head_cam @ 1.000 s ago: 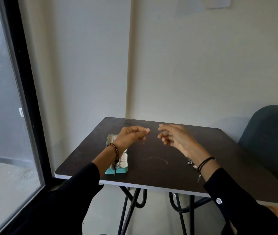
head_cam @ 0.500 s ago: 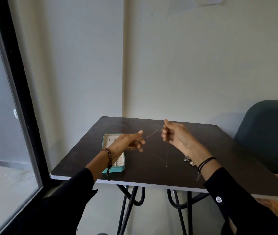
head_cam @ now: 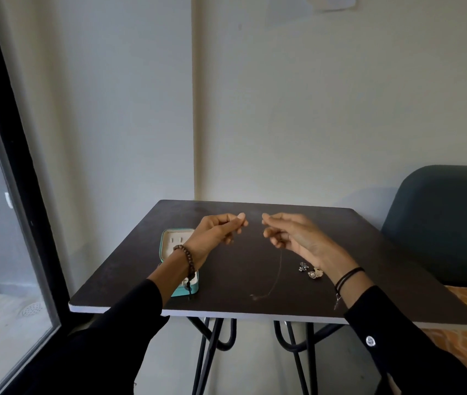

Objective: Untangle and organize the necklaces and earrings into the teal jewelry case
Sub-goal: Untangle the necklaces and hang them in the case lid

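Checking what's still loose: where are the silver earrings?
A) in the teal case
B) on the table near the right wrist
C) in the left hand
B: the earrings lie on the dark table beside the right hand, apart from the teal jewelry case.

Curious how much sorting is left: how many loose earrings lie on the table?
2: the farther earring and the nearer earring lie side by side on the table, close to the wrist of the right hand, which may hide more.
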A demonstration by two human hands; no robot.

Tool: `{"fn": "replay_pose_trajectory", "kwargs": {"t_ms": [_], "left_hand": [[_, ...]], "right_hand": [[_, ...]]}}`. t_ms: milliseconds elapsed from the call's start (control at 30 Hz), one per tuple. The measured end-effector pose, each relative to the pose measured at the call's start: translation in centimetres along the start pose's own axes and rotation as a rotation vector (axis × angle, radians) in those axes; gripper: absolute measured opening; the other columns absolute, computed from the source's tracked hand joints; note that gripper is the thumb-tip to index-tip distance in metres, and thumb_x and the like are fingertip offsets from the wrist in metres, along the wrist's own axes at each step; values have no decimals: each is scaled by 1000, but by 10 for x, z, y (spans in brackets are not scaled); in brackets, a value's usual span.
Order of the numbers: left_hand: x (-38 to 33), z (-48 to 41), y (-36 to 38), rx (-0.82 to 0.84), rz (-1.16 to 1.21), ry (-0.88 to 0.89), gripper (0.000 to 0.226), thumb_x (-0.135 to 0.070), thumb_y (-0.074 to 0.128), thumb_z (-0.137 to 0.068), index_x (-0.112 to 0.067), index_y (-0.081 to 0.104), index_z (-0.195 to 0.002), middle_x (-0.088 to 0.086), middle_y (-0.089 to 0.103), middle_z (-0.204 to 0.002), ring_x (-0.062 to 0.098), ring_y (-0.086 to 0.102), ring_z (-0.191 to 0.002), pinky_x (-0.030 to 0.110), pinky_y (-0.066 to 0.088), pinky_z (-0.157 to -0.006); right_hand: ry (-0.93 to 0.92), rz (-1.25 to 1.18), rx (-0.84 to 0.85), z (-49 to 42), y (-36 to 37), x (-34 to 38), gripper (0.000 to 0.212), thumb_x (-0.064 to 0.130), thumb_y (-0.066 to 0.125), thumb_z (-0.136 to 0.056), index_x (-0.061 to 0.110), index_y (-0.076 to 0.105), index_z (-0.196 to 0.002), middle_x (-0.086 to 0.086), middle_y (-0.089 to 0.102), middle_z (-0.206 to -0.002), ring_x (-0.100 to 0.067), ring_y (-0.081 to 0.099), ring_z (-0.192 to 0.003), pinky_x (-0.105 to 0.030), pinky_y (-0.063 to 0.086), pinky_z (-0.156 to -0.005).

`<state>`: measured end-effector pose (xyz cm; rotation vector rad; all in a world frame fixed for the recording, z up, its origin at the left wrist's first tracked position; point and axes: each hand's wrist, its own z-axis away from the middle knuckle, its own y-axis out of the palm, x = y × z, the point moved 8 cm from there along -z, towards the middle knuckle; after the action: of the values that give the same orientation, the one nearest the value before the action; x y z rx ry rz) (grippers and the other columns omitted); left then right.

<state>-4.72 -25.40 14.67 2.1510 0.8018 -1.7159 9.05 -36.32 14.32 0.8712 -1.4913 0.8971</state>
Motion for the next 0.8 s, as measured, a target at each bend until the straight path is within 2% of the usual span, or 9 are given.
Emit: {"fn": "replay_pose_trajectory", "kwargs": {"t_ms": [133,200,267,367,500,600,700,800], "left_hand": [[-6,-5,11,14,20,6,25,-38,61,-96,-19,74,-84,-7,61,-73,8,48,-63,23,44,-71],[-8,-8,14,19,27,17,27,-40,60,-95,-19,73,-83,-5,61,-73,10,49,-62,25,44,-72],[-10,-10,17,13,28,23,30,-42,60,-95,-20,71,-80,-4,61,-73,11,49,-62,25,43,-71],[-11,-11,21,9,30,16,35,-46,58,-94,-18,63,-74,-4,59,-71,10,49,-59,20,41,-65],[-9,-14,29,40,6,20,37,-47,59,-93,-15,61,-73,-3,59,-71,10,50,-60,20,42,-65],[-6,-17,32,31,19,23,30,-41,62,-93,-19,65,-74,-5,63,-72,9,54,-61,22,44,-67],[-2,-23,36,39,29,16,23,-38,65,-92,-19,69,-78,-4,64,-74,10,55,-62,22,46,-66],[2,-28,43,73,29,-3,23,-35,69,-90,-12,72,-91,-3,67,-78,11,59,-64,21,48,-67]], "right_hand": [[10,106,54,6,-2,-2,40,39,78,-87,6,76,-110,1,66,-79,-9,52,-65,-22,46,-65],[12,167,71,8,-3,-4,37,41,79,-86,10,79,-106,4,61,-74,-8,50,-64,-23,45,-67],[-14,202,68,11,-7,-3,33,41,78,-86,11,80,-99,1,60,-73,-10,53,-68,-26,47,-73],[-66,91,40,12,-12,1,30,38,74,-91,9,75,-91,-6,66,-79,-19,62,-76,-31,53,-78],[-106,-52,-37,8,-22,6,24,32,67,-97,9,70,-94,-5,70,-84,-19,67,-78,-31,53,-75],[-125,-74,-72,6,-26,9,22,29,66,-98,7,70,-98,-6,70,-85,-19,68,-77,-31,53,-74],[-145,-61,-121,4,-31,10,22,28,67,-98,7,72,-100,-7,71,-85,-20,69,-75,-31,54,-73],[-153,-37,-170,2,-37,10,22,30,67,-98,9,73,-99,-5,72,-84,-19,68,-71,-28,53,-65]]}}
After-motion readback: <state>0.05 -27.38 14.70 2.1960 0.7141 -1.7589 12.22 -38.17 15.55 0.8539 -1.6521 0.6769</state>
